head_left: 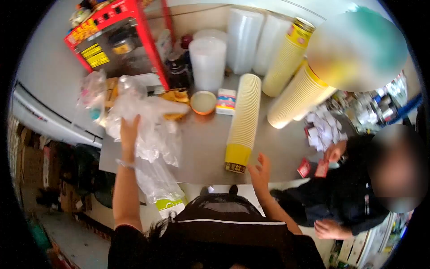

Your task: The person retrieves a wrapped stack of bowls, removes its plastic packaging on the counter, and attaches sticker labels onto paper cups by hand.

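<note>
My left hand (pixel 129 130) is closed on a crumpled clear plastic bag (pixel 150 110) at the left of the metal table; its fingertips are partly hidden in the plastic. Part of the plastic hangs over the front edge, above a green and white packet (pixel 171 207). My right hand (pixel 260 172) is open, fingers apart, with nothing in it. It hovers beside the printed yellow end of a long stack of paper cups (pixel 244 121), which lies on the table. I cannot tell whether a fingertip touches the cups.
More cup stacks (pixel 295 96) and clear plastic stacks (pixel 208 62) stand behind. A round tub (pixel 203 103), a small box (pixel 226 102) and a red-framed cabinet (pixel 121 40) are near. At right, another person's hand (pixel 335 151) holds a red card beside a paper pile (pixel 324 130).
</note>
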A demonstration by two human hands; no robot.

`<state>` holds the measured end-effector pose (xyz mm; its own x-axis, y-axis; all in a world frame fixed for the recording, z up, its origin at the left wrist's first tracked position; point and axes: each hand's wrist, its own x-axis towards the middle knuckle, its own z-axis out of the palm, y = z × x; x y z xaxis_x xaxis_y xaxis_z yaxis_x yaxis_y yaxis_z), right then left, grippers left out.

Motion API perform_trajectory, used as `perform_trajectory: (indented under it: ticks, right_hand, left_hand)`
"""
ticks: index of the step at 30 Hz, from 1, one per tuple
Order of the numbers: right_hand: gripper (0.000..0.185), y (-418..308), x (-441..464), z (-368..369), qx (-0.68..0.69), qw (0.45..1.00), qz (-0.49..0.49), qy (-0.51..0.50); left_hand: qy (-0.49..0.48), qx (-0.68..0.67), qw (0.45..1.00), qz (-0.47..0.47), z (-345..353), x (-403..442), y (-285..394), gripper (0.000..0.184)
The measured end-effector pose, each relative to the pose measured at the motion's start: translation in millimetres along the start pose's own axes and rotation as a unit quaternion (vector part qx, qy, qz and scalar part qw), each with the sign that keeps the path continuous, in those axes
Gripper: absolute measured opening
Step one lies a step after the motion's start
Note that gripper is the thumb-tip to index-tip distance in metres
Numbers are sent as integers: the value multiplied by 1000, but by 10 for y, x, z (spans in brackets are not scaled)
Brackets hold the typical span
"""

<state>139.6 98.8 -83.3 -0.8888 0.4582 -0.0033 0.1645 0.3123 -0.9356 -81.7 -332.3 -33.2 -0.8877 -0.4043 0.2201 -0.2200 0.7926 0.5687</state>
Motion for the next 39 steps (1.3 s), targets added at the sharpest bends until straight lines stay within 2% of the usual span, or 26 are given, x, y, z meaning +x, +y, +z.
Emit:
perform_trajectory:
  ticks: [2,3,4,5,8,9,10,12,13,16,19,21,22,24,25,28,29,32,33,34,37,39]
  right_hand:
    - [67,520,74,204,-14,996,93,0]
    - [70,637,57,262,-18,990,140,-2]
    - [71,482,20,258,0,991,135,-13]
    - [72,167,-3,229,17,991,131,-24]
    - [75,50,-5,377,70,990,118,-43]
    - [75,131,-4,425,89,989,112,-47]
    - [78,238,12,451,67,991,104,-44]
    - [83,475,93,494,25,995,83,-38]
    - [86,611,126,494,20,995,97,-32]
    - [92,858,85,389,31,990,135,-34]
    - [93,651,50,-32,90,979,159,-88]
    - [93,536,-2,-398,138,963,186,-135]
    - [92,728,-13,-554,155,961,190,-126]
    - [89,1145,-79,-772,190,955,202,-105]
    - [87,1280,-113,-854,241,952,167,-88]
    - [88,1348,-214,-1094,76,981,171,-50]
    - [95,1310,-225,-1150,78,980,176,-57]
    - [102,1238,-278,-1066,-16,994,94,-48]
    - [103,1029,-256,-1038,57,992,102,-38]
    - [102,952,-227,-1019,63,992,103,-43]
    - [95,721,-144,-1007,76,990,105,-56]
    - [94,706,-209,-986,150,980,117,-52]
  left_hand:
    - [-13,102,993,60,41,242,-301,92]
    - [24,127,990,56,-77,154,-76,90]
    - [62,150,985,53,-227,44,215,88]
    - [144,138,975,93,-168,-31,363,73]
    - [58,-73,954,285,298,-563,967,58]
    - [-89,-198,935,282,451,-920,1245,47]
    - [-224,-213,908,282,904,-1157,1249,53]
    - [-342,-166,860,341,1398,-1524,1402,62]
    - [-324,-110,850,401,1468,-1638,1565,65]
    - [-332,-206,766,511,1720,-1726,1969,61]
    - [-282,-87,651,700,1770,-1640,2460,55]
    - [-320,-42,601,731,1952,-1774,2547,54]
    - [-340,-19,574,745,2053,-1871,2582,54]
    - [-311,-38,626,714,2097,-2161,2585,50]
    - [-296,-48,648,700,2132,-2294,2627,48]
    - [-343,-47,671,655,2147,-2523,2817,47]
    - [-347,-57,669,655,2207,-2559,2827,45]
    - [-330,-80,677,653,2345,-2539,2851,43]
    - [-315,-86,684,652,2311,-2535,2846,43]
    - [-298,-92,691,652,2288,-2521,2829,43]
    - [-215,-186,791,542,2414,-2466,2646,47]
    - [-217,-182,815,506,2537,-2264,2562,50]
